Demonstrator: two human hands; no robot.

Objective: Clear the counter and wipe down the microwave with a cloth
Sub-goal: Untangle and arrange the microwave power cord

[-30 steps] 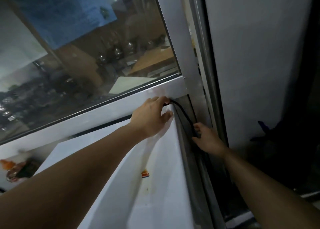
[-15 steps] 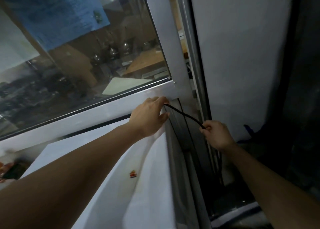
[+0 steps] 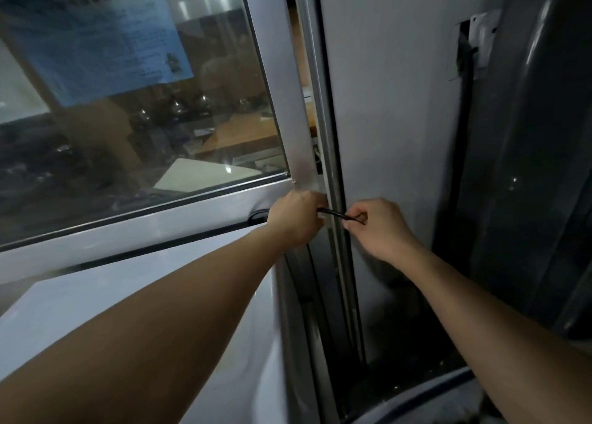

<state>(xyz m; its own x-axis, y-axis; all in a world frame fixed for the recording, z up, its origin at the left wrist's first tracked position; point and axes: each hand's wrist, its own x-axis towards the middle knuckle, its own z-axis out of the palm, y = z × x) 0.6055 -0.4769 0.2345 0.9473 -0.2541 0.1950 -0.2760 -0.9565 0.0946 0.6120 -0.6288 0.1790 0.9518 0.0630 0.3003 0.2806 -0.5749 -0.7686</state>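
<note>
We are reading the scene from the left, where the white top of what we are taking to be the microwave [image 3: 134, 298] is lying beneath the window sill [image 3: 134, 228]; no cloth is showing anywhere in view. Behind that rear edge a black cord [image 3: 333, 213] is emerging as a short loop at the sill, passing behind the left hand and running on to the right. The left hand [image 3: 296, 217] is curling round the cord at the appliance's back right corner, just under the window frame [image 3: 288, 103]. The exposed stretch of cord is lying almost level, sloping slightly down to the right, bridging the narrow gap between the two hands. The right hand [image 3: 373, 223] is pinching the cord's other end between thumb and curled fingers, in front of the grey wall panel [image 3: 400, 103]. We are judging both hands equally near the cord, and any coming pull as following that left-to-right axis, probably to free the cord before wiping begins.
</note>
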